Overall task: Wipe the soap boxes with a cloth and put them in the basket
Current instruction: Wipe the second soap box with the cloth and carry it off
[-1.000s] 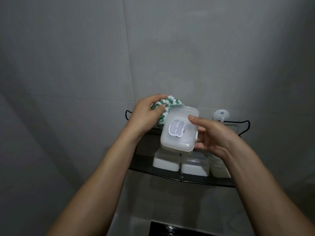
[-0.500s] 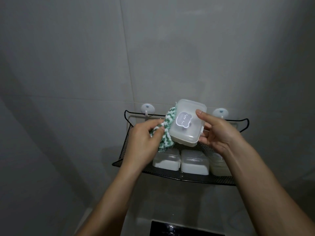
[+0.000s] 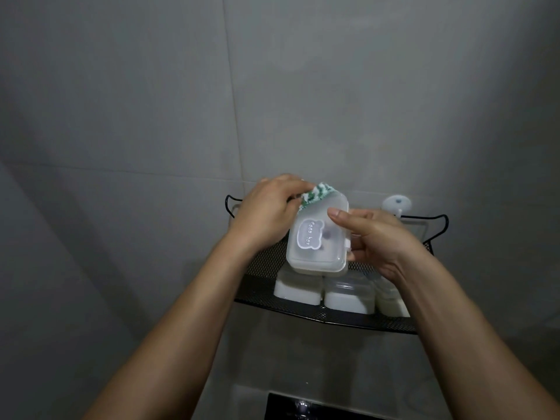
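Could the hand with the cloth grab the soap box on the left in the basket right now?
Probably not yet. The left hand grips the cloth, and the held soap box hangs right over the left box in the basket.

My right hand (image 3: 375, 237) holds a clear soap box (image 3: 318, 237) above the black basket (image 3: 333, 319); my left hand (image 3: 266, 213) presses a green-and-white cloth (image 3: 315, 194) against its top edge.

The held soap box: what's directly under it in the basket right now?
Below the held soap box, three soap boxes sit in the black mesh basket. Their near ends show; their far ends and the basket floor behind are covered by the box and the right hand.
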`<state>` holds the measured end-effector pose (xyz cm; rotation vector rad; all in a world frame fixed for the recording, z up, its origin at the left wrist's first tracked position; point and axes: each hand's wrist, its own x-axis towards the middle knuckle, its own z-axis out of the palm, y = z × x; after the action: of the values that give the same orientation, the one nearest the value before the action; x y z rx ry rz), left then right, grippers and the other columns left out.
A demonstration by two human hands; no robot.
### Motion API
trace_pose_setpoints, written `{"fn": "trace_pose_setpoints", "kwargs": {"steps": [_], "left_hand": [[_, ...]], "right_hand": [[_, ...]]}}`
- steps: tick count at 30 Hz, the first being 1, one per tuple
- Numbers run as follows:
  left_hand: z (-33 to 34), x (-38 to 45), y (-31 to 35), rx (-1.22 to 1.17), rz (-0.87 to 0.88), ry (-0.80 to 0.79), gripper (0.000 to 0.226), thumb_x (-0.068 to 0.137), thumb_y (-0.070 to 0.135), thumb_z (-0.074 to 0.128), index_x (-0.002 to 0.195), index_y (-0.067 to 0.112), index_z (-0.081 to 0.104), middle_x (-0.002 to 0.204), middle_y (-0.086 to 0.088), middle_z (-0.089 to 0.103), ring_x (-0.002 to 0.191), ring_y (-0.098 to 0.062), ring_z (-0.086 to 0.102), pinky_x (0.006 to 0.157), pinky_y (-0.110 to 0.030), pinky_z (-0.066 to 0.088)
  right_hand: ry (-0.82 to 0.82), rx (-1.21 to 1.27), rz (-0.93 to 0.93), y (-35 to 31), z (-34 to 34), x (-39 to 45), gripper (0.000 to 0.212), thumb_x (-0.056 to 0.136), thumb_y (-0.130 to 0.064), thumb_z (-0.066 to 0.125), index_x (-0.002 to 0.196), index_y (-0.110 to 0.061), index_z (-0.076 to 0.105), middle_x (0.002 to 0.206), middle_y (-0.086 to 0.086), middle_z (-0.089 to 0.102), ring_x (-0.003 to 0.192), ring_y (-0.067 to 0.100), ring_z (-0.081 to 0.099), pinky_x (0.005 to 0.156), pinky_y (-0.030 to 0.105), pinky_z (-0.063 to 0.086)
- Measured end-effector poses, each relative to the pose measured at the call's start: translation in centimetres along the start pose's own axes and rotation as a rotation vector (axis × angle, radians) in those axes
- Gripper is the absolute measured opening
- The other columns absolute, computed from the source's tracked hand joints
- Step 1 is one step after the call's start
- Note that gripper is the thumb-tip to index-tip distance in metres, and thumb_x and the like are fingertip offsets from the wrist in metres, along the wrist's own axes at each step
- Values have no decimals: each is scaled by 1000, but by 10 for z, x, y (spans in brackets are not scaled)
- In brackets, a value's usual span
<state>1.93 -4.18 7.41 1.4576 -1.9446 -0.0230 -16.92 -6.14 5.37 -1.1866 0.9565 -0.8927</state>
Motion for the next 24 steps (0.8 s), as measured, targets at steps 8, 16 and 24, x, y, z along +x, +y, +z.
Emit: {"fn": "trace_pose_setpoints", "kwargs": {"steps": [8, 16, 24], "left_hand": [[-4, 29, 26, 158, 206, -335, 36, 91, 12, 51, 116, 28, 70, 121, 10, 68, 109, -22, 57, 99, -40, 41], [-6, 38, -1, -48, 12, -364, 26, 98, 21, 54, 101, 1, 71, 100, -17, 72, 95, -29, 65, 87, -44, 49], [27, -10, -11, -671, -334, -93, 23, 101, 26, 53, 101, 34, 74, 95, 16, 76, 87, -2, 71, 74, -21, 54]], "right_hand": [[-25, -36, 23, 8, 5, 1, 22, 71, -23, 81, 88, -12, 71, 68, 3, 70, 50, 12, 63, 45, 24, 53], [30, -4, 42, 6, -5, 5, 61, 40, -39, 86, 91, -7, 73, 79, 16, 72, 61, 26, 61, 52, 31, 55], [224, 173, -9, -7, -18, 13, 41, 61, -30, 81, 94, -11, 66, 73, 5, 76, 57, 15, 71, 43, 25, 52]]}}
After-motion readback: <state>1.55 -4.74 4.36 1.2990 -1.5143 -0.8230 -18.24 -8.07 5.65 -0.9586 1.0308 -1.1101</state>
